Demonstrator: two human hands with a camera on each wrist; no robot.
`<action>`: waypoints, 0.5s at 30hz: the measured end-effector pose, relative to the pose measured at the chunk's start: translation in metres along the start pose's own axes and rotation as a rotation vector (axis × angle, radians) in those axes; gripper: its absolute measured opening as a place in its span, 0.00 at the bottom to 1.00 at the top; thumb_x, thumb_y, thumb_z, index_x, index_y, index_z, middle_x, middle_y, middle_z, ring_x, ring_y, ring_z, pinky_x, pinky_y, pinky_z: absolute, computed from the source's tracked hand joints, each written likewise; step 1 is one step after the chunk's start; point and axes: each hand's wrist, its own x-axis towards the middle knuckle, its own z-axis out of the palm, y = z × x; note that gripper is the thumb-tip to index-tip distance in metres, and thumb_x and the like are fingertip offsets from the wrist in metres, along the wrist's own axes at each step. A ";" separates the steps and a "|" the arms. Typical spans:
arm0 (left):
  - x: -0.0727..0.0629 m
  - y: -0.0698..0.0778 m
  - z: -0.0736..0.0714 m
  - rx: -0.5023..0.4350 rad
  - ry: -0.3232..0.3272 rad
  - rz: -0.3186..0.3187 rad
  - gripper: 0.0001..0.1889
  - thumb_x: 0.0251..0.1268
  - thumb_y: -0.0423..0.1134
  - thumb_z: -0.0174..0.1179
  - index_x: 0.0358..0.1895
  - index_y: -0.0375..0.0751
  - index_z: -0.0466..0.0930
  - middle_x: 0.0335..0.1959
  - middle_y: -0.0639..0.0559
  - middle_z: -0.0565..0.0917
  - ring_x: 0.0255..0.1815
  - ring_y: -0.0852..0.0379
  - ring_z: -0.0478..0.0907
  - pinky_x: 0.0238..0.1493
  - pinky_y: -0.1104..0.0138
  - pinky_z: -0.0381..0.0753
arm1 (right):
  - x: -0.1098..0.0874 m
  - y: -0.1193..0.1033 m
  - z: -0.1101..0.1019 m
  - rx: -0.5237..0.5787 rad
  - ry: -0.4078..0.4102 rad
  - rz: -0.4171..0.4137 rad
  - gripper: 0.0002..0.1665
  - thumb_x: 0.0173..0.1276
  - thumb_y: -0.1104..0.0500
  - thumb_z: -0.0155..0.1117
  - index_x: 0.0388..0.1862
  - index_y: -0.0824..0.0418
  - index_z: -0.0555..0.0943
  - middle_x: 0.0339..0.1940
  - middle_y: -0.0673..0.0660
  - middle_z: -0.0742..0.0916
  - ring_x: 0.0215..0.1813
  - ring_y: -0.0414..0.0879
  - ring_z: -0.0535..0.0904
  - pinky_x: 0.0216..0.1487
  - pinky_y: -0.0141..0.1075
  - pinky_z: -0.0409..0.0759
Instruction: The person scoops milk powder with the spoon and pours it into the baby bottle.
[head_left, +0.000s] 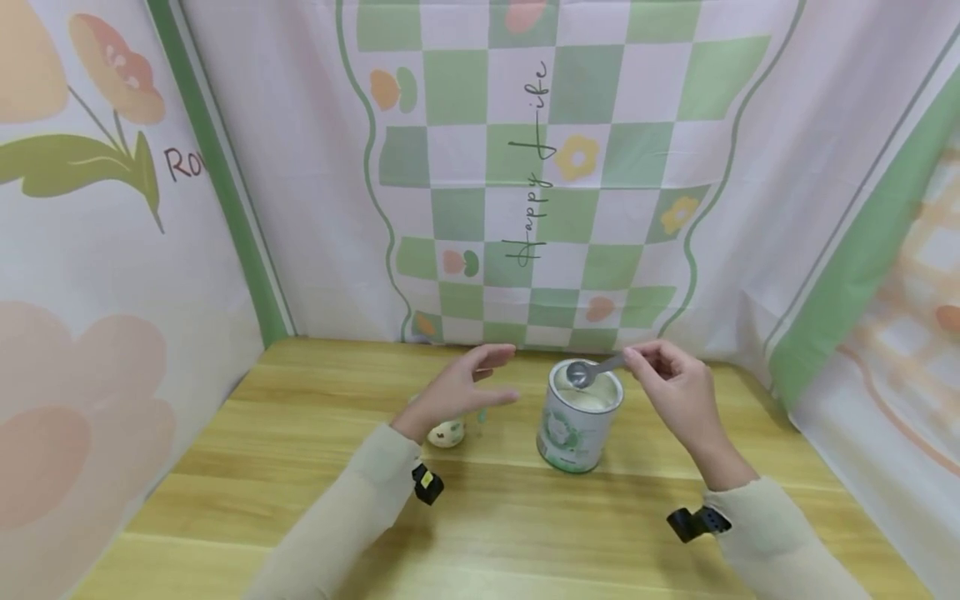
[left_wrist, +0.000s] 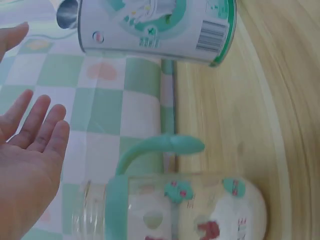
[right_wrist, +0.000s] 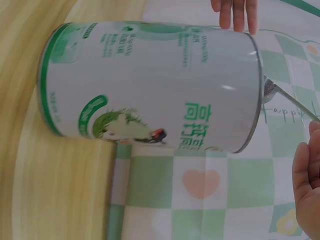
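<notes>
A metal spoon (head_left: 581,373), being pinched by the right fingers (head_left: 647,365), is hovering over the open mouth of a white can (head_left: 573,433) with green print. The can is standing upright on the desk (head_left: 225,483), holding pale contents. To its left, a clear bottle (left_wrist: 170,210) with green handle and printed figures is standing upright.

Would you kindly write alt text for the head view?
A person's right grip holds a grey spoon over an open can of pale contents on a wooden table. The empty left grip partly hides a bottle. A checked cloth hangs behind.
</notes>
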 end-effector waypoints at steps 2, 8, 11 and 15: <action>0.000 0.001 0.004 -0.009 -0.002 -0.009 0.37 0.62 0.47 0.72 0.73 0.47 0.67 0.69 0.57 0.72 0.70 0.57 0.67 0.71 0.62 0.64 | -0.002 0.004 0.000 -0.005 -0.002 0.010 0.06 0.72 0.60 0.67 0.39 0.63 0.86 0.28 0.58 0.85 0.26 0.39 0.74 0.24 0.26 0.70; 0.004 0.000 0.020 -0.039 -0.020 -0.025 0.40 0.61 0.47 0.73 0.75 0.46 0.64 0.72 0.55 0.69 0.72 0.56 0.65 0.72 0.61 0.63 | -0.007 0.010 0.001 -0.035 0.016 0.025 0.08 0.71 0.56 0.68 0.38 0.61 0.87 0.28 0.57 0.86 0.26 0.39 0.76 0.25 0.25 0.71; 0.006 -0.003 0.029 -0.033 -0.017 -0.042 0.43 0.60 0.49 0.74 0.76 0.47 0.62 0.73 0.55 0.68 0.73 0.57 0.63 0.72 0.61 0.62 | -0.009 0.014 0.003 -0.066 0.018 0.031 0.09 0.71 0.55 0.68 0.37 0.60 0.87 0.27 0.55 0.86 0.27 0.39 0.76 0.26 0.25 0.71; 0.008 -0.006 0.039 -0.027 -0.015 -0.078 0.47 0.55 0.51 0.76 0.77 0.51 0.60 0.75 0.57 0.65 0.73 0.60 0.62 0.73 0.62 0.61 | -0.013 0.018 0.007 -0.102 0.009 0.013 0.09 0.71 0.55 0.68 0.37 0.60 0.87 0.28 0.52 0.86 0.29 0.38 0.77 0.31 0.23 0.73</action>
